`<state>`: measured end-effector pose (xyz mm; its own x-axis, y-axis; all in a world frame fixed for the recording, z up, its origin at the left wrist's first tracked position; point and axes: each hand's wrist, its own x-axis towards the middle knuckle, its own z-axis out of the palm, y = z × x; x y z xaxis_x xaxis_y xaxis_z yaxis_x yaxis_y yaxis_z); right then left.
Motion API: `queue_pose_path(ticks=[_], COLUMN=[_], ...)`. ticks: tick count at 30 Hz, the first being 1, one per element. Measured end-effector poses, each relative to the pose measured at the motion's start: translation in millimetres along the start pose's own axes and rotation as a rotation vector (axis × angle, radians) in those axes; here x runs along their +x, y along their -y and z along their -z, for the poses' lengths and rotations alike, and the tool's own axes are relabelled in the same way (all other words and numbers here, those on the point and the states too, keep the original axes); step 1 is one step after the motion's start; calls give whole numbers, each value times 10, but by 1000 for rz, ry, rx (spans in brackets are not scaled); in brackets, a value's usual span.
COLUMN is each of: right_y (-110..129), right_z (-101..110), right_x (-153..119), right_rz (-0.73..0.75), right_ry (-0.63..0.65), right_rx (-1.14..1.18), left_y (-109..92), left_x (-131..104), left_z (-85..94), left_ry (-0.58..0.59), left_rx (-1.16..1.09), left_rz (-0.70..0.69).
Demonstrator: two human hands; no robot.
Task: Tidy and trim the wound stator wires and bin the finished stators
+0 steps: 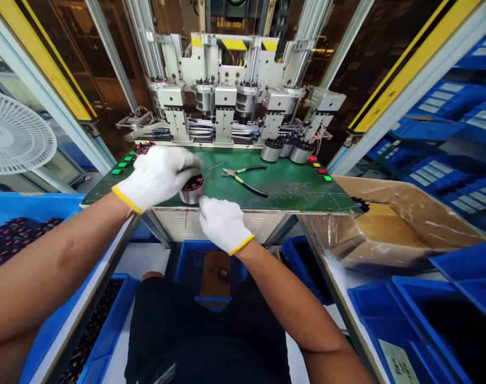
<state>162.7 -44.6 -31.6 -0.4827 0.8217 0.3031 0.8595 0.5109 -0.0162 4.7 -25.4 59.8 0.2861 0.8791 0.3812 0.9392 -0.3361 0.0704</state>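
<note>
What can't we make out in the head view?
All head view:
- Left hand: fingertip contact with the metal cylinder, hidden by the glove.
- Right hand: curled fingertips, hidden behind the back of the glove.
- Paper label, lower right: writing too small and blurred to read.
- Fan: far side cut off by the left edge.

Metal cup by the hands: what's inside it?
Reddish wire and black bits show in the metal cup. The left hand partly covers its top; the cup's side hides everything lower.

A silver cylinder point(190, 196) stands upright on the tabletop point(217, 188).
</note>
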Motion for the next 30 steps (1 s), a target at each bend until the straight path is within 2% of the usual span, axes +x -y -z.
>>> queue_pose_path(ticks=[4,6,10,12,15,17,19,21,23,26,28,30], right_y=[-8,51,150,103,-89,-235,-336,-354,-287,-107,-15,8], right_z=[42,69,215,365,616,704,678,551,376,185,188,309], right_x=[-63,-100,-128,-81,83,206,283,292,247,152,98,58], right_rz=[-3,-7,14,62,106,124,165,196,206,163,120,69], right_ry=[-10,-14,26,34,-92,-130,-30,108,173,165,180,187], right_rx=[32,51,34,1,-73,-173,-273,-293,-234,-117,-86,-94], left_y=[89,90,110,123,131,133,139,141,127,88,74,85], left_x=[-260,-338,-402,-404,-404,-407,-397,-356,-280,-142,-84,-85], left_z=[-151,-300,-581,-656,-697,-704,-701,-669,-588,-389,-263,-200], left_ry=[60,-15,-245,-323,-351,-345,-333,-309,-250,-93,-7,32], left_rx=[108,184,225,185,142,116,54,-49,-176,-298,-296,-286], left_rz=[-293,-327,-381,-418,-410,-380,-347,-286,-200,-71,-15,-29])
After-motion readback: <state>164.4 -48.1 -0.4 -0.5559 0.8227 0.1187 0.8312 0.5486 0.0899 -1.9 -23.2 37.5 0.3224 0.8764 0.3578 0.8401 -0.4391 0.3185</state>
